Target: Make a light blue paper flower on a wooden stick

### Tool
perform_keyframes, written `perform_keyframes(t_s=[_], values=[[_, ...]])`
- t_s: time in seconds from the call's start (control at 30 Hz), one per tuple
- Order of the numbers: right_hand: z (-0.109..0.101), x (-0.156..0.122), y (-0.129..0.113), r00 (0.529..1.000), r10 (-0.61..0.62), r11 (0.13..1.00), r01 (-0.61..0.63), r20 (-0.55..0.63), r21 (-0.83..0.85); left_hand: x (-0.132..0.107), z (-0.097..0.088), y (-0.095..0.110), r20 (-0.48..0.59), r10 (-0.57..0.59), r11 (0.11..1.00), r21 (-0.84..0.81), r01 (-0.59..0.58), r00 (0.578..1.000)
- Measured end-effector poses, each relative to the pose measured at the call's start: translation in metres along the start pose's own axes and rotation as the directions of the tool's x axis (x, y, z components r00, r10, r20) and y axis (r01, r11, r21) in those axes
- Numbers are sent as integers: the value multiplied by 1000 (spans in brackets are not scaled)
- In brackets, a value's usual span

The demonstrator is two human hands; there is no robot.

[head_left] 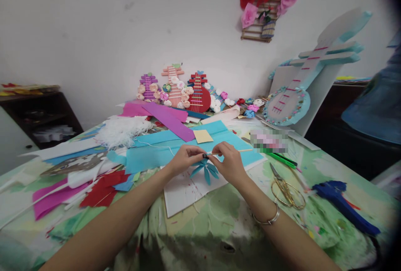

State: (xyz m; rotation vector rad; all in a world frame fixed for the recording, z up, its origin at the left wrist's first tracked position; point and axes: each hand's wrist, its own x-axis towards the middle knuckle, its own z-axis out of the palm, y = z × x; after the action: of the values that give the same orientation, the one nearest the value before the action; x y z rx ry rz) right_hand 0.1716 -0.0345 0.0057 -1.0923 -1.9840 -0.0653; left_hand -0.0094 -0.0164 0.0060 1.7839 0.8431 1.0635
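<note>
My left hand [187,157] is closed in a pinch, its fingertips meeting those of my right hand above a white sheet [183,198]. Just below the fingertips hangs a teal-blue paper flower [206,175] with narrow pointed petals; my left hand seems to hold its top. A thin wooden stick [246,150] runs out to the right from between the fingers of my right hand [230,164], which is closed on it. Something small and dark shows at the left fingertips, too small to name. Exactly where stick and flower meet is hidden by the fingers.
Gold-handled scissors [288,191], a blue glue gun [347,206] and a green pen [282,160] lie to the right. Blue sheets [150,158], a purple strip [171,122], white shreds [122,131] and red scraps [105,188] spread leftward. Decorated model instruments [200,95] stand against the wall.
</note>
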Motion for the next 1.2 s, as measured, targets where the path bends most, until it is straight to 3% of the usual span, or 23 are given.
perform_keyframes(t_s=[0.23,0.4,0.63,0.9,1.2], values=[[0,0,6,998,32,991,-23,62,-135,1,-2,0,-12,16,991,131,-14,1000],[-3,0,9,990,26,995,-12,141,-100,0,-2,5,-29,33,980,197,-27,999],[-4,1,5,995,12,996,-3,101,-88,1,0,5,-70,36,964,266,-16,997],[-4,2,3,996,16,999,-12,87,-47,0,1,7,-47,68,952,302,-50,997],[-3,1,4,998,17,999,-14,63,-53,0,1,4,-15,167,917,369,-149,986]])
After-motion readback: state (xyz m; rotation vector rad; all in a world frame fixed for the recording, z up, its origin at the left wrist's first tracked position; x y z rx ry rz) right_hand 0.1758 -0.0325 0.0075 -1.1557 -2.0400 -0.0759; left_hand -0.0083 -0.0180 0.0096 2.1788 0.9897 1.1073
